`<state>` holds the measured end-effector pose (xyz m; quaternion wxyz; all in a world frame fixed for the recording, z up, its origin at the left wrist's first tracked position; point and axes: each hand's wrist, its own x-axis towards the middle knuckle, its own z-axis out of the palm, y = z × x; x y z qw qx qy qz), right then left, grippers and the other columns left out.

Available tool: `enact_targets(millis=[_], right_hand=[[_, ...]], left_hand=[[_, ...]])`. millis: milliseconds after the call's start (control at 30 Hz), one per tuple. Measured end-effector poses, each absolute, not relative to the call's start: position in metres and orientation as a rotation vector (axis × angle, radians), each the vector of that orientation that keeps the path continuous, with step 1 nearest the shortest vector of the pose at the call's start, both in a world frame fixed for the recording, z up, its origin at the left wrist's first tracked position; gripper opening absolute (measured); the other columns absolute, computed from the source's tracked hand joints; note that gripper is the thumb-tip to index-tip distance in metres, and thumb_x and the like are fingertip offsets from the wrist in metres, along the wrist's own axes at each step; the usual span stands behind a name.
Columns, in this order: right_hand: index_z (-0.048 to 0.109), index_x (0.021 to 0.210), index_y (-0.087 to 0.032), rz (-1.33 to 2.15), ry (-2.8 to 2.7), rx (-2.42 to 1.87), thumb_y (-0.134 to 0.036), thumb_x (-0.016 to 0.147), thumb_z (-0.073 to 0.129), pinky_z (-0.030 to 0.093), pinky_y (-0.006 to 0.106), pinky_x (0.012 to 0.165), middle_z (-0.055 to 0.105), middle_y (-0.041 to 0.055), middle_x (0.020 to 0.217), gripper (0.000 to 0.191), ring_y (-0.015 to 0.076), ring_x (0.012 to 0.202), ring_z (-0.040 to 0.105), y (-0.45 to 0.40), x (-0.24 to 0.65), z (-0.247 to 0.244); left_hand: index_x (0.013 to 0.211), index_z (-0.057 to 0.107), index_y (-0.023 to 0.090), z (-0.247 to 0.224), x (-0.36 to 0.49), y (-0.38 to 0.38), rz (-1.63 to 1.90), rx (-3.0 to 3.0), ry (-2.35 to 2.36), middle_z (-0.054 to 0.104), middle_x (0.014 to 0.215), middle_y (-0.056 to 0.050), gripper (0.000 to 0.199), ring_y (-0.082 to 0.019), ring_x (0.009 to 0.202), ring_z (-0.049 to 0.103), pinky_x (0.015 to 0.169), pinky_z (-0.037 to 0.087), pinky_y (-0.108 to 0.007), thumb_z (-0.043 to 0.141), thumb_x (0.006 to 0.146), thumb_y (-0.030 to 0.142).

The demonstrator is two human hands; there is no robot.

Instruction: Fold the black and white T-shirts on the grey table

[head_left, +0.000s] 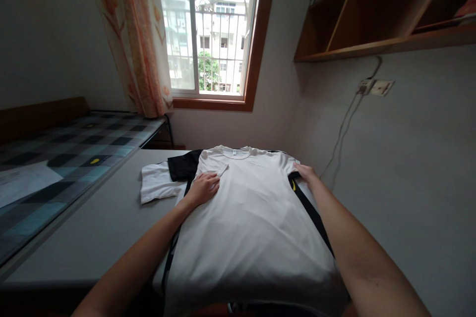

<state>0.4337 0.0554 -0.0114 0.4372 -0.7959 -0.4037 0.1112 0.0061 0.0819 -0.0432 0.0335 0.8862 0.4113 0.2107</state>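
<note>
A white short-sleeved T-shirt (253, 213) lies spread out, collar toward the window and hem hanging over the near table edge. Its left sleeve is folded inward over the chest. My left hand (204, 188) rests flat on the shirt beside that sleeve, fingers stretched out. At the right sleeve, my right hand (305, 173) is closed on the sleeve's edge. Under the white T-shirt lies a black T-shirt (183, 166), its sleeve showing at left and a dark strip with a yellow mark at right. Another white garment's sleeve (158, 182) sticks out beneath the black one.
The garments lie on a pale table (82, 228). A bed with a checked cover (111, 131) stands at left, with white paper (28, 181) on it. Behind are a curtain (141, 39) and a barred window. A wooden shelf (375, 42) and cable run along the right wall.
</note>
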Motion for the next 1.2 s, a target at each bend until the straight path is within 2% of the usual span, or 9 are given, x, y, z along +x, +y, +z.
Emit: enact_targets(millis=[100, 233, 333, 433, 567, 700, 833, 900, 1200], right_hand=[[0.07, 0.097, -0.003, 0.33, -0.962, -2.061, -0.029, 0.084, 0.057, 0.052, 0.029, 0.063, 0.071, 0.0138, 0.079, 0.031, 0.0192, 0.069, 0.065, 0.064, 0.436, -0.006], [0.067, 0.113, -0.012, 0.186, -0.994, -2.154, -0.034, 0.078, 0.064, 0.048, 0.043, 0.09, 0.069, 0.0164, 0.111, 0.041, 0.03, 0.105, 0.061, 0.07, 0.425, 0.004], [0.058, 0.129, -0.013, -0.126, -1.466, -2.144, -0.032, 0.083, 0.059, 0.035, 0.046, 0.105, 0.054, 0.0168, 0.138, 0.05, 0.0317, 0.127, 0.047, 0.067, 0.398, 0.006], [0.052, 0.137, -0.012, -0.229, -2.056, -2.017, -0.031, 0.088, 0.052, 0.031, 0.039, 0.11, 0.045, 0.0145, 0.147, 0.053, 0.0268, 0.133, 0.041, 0.059, 0.368, -0.002], [0.051, 0.139, -0.015, -0.11, -2.277, -2.04, -0.031, 0.093, 0.046, 0.032, 0.037, 0.108, 0.048, 0.0119, 0.145, 0.049, 0.025, 0.129, 0.046, 0.05, 0.343, -0.015], [0.042, 0.145, -0.019, -0.219, -2.203, -2.093, -0.027, 0.093, 0.044, 0.036, 0.034, 0.102, 0.055, 0.0114, 0.137, 0.052, 0.0238, 0.12, 0.052, 0.047, 0.336, -0.014], [0.065, 0.12, -0.014, -0.409, -2.163, -2.236, -0.025, 0.092, 0.047, 0.04, 0.035, 0.092, 0.063, 0.0163, 0.12, 0.035, 0.0271, 0.109, 0.056, 0.052, 0.332, -0.008], [0.069, 0.108, -0.012, -0.458, -2.156, -2.276, -0.023, 0.092, 0.047, 0.04, 0.036, 0.089, 0.064, 0.0177, 0.116, 0.03, 0.0279, 0.107, 0.056, 0.058, 0.329, -0.007], [0.072, 0.103, -0.012, -0.406, -1.799, -2.424, -0.013, 0.092, 0.041, 0.036, 0.04, 0.089, 0.065, 0.0178, 0.112, 0.033, 0.0273, 0.105, 0.056, 0.093, 0.306, -0.017]], left_hand=[[0.116, 0.068, 0.026, -0.044, 0.006, 0.083, 0.654, 2.739, 1.257, 0.061, 0.132, -0.004, 0.031, -0.022, 0.124, 0.053, 0.113, 0.033, -0.039, 0.052, 0.09, 0.034], [0.115, 0.068, 0.026, -0.044, 0.006, 0.083, 0.664, 2.749, 1.27, 0.062, 0.131, -0.004, 0.031, -0.022, 0.123, 0.054, 0.112, 0.035, -0.039, 0.051, 0.09, 0.034], [0.115, 0.068, 0.026, -0.043, 0.007, 0.081, 0.661, 2.744, 1.28, 0.062, 0.13, -0.004, 0.031, -0.023, 0.122, 0.054, 0.112, 0.035, -0.039, 0.051, 0.09, 0.034], [0.116, 0.068, 0.027, -0.043, 0.007, 0.081, 0.66, 2.74, 1.278, 0.061, 0.131, -0.004, 0.032, -0.022, 0.123, 0.054, 0.112, 0.034, -0.039, 0.05, 0.09, 0.034], [0.117, 0.067, 0.025, -0.044, 0.005, 0.082, 0.654, 2.745, 1.265, 0.061, 0.132, -0.004, 0.033, -0.022, 0.124, 0.053, 0.113, 0.033, -0.038, 0.05, 0.09, 0.033], [0.117, 0.066, 0.026, -0.045, 0.005, 0.083, 0.643, 2.748, 1.258, 0.06, 0.132, -0.004, 0.032, -0.021, 0.125, 0.052, 0.113, 0.032, -0.038, 0.05, 0.091, 0.034], [0.116, 0.067, 0.026, -0.044, 0.005, 0.082, 0.662, 2.759, 1.242, 0.061, 0.131, -0.004, 0.031, -0.021, 0.123, 0.053, 0.112, 0.034, -0.038, 0.05, 0.09, 0.033], [0.116, 0.067, 0.025, -0.044, 0.005, 0.082, 0.678, 2.766, 1.23, 0.061, 0.131, -0.005, 0.032, -0.022, 0.123, 0.054, 0.111, 0.035, -0.039, 0.05, 0.09, 0.032], [0.115, 0.068, 0.024, -0.045, 0.006, 0.081, 0.71, 2.77, 1.241, 0.062, 0.13, -0.005, 0.03, -0.022, 0.121, 0.055, 0.11, 0.036, -0.04, 0.051, 0.091, 0.032]])
